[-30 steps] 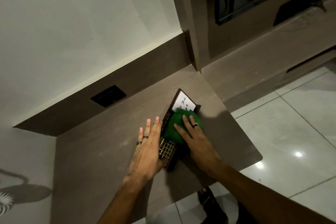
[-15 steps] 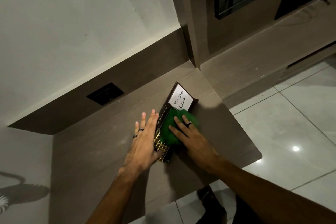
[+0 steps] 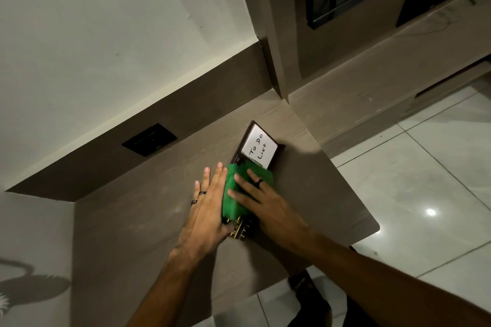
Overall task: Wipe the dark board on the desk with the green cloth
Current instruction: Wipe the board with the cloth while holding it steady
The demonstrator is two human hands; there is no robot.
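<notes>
A dark brown board [image 3: 240, 152] lies flat on the grey-brown desk [image 3: 138, 220], with a white "To Do List" card [image 3: 258, 150] at its far end and a gold grid [image 3: 240, 231] at its near end. The green cloth [image 3: 235, 199] covers the board's middle. My right hand [image 3: 265, 207] lies flat on the cloth, fingers spread, pressing it down. My left hand [image 3: 210, 210] rests flat with fingers together along the board's left edge, partly on the desk.
A black wall socket [image 3: 149, 139] sits in the brown back panel. The desk's rounded right corner [image 3: 374, 228] ends over a glossy tiled floor [image 3: 425, 194]. A wall column [image 3: 273, 61] rises behind the board. My foot [image 3: 305, 287] shows below the desk edge.
My right hand has slid the green cloth down the board toward me, uncovering more of the white card. My left hand stays along the board's left edge.
</notes>
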